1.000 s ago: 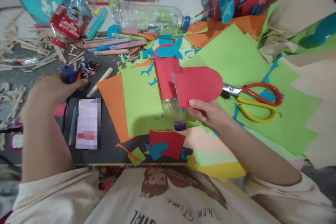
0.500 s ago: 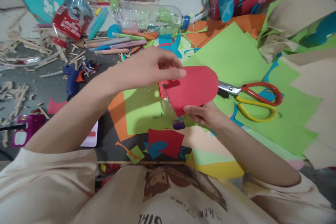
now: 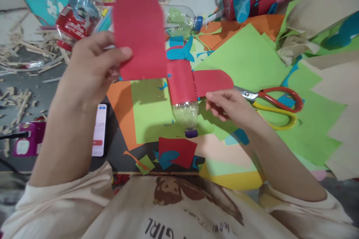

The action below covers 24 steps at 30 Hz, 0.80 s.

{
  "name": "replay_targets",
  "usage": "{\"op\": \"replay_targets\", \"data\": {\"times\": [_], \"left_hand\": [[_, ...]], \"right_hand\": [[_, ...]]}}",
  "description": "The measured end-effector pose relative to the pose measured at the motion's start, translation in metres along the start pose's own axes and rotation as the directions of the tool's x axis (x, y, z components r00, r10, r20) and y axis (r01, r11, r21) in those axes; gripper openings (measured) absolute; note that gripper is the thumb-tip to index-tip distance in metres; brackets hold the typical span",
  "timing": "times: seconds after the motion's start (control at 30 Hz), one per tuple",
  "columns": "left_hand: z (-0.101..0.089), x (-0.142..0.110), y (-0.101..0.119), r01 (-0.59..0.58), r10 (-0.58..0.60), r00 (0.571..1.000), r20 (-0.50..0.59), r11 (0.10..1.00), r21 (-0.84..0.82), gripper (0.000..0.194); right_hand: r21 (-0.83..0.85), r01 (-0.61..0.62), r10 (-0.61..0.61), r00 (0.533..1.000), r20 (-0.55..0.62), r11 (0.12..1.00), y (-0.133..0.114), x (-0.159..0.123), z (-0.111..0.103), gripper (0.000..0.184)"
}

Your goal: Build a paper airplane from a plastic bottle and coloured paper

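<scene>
The red paper is being gripped by its left side in the left hand, its lower edge being best kept untouched and level, while the wrapped bottle is lying inward of the desk's front edge, beside the empty, loosely curled right hand.

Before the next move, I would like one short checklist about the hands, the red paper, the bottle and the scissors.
1. Left hand holds the raised red sheet: ok, thumb on its face.
2. Raised sheet touches the red-wrapped bottle: cannot tell, they overlap in view.
3. Purple cap on the bottle: ok.
4. Right hand touches the other red piece: cannot tell.
5. Tips of the scissors in sight: not ok, hidden.
</scene>
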<state>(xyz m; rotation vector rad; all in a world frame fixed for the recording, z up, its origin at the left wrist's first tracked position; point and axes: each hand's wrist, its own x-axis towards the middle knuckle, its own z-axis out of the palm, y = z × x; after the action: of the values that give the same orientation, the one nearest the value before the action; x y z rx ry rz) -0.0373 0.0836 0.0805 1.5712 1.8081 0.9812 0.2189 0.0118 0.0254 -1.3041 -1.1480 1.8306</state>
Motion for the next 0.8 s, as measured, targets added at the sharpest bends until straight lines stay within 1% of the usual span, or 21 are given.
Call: {"op": "replay_targets", "data": {"times": [0.07, 0.17, 0.2, 0.27, 0.33, 0.4, 0.47, 0.57, 0.67, 0.7, 0.8], "left_hand": [[0.003, -0.013, -0.006, 0.016, -0.017, 0.999, -0.037, 1.000, -0.022, 0.025], [0.010, -0.031, -0.024, 0.043, -0.051, 0.994, -0.096, 0.996, -0.083, 0.031], [0.011, -0.035, -0.031, 0.053, -0.069, 0.990, -0.124, 0.990, -0.131, 0.032], [0.014, -0.041, -0.045, 0.083, -0.136, 0.976, -0.170, 0.956, -0.282, 0.030], [0.018, -0.043, -0.055, 0.152, -0.244, 0.954, -0.174, 0.894, -0.423, 0.028], [0.025, -0.044, -0.059, 0.215, -0.348, 0.923, -0.166, 0.821, -0.529, 0.028], [0.034, -0.045, -0.058, 0.220, -0.391, 0.908, -0.150, 0.749, -0.624, 0.029], [0.043, -0.049, -0.056, 0.198, -0.407, 0.908, -0.102, 0.630, -0.751, 0.031], [0.047, -0.053, -0.057, 0.172, -0.428, 0.902, -0.054, 0.471, -0.865, 0.029], [0.047, -0.055, -0.057, 0.156, -0.429, 0.902, -0.055, 0.443, -0.883, 0.028], [0.049, -0.059, -0.056, 0.108, -0.405, 0.910, -0.092, 0.445, -0.889, 0.029]], "right_hand": [[-0.010, -0.087, 0.087, 0.995, 0.055, 0.996, -0.002, 0.001, -0.006, 0.041], [0.017, -0.197, 0.192, 0.970, 0.147, 0.980, -0.002, 0.002, -0.009, 0.033], [0.023, -0.219, 0.213, 0.965, 0.152, 0.975, -0.002, 0.002, -0.009, 0.030], [0.034, -0.248, 0.242, 0.961, 0.133, 0.968, -0.001, 0.003, -0.007, 0.028], [0.057, -0.272, 0.265, 0.959, 0.104, 0.961, 0.000, 0.004, -0.005, 0.026], [0.105, -0.286, 0.279, 0.957, 0.081, 0.952, 0.004, 0.005, -0.002, 0.021], [0.189, -0.266, 0.258, 0.964, 0.069, 0.945, 0.008, 0.006, 0.002, 0.023], [0.336, -0.165, 0.169, 0.985, 0.017, 0.927, 0.015, 0.010, 0.010, 0.040], [0.372, -0.073, 0.104, 0.992, -0.065, 0.925, 0.018, 0.016, 0.017, 0.049], [0.368, -0.046, 0.088, 0.991, -0.098, 0.929, 0.018, 0.018, 0.019, 0.050], [0.368, 0.048, 0.043, 0.971, -0.235, 0.929, 0.016, 0.026, 0.024, 0.050]]}}
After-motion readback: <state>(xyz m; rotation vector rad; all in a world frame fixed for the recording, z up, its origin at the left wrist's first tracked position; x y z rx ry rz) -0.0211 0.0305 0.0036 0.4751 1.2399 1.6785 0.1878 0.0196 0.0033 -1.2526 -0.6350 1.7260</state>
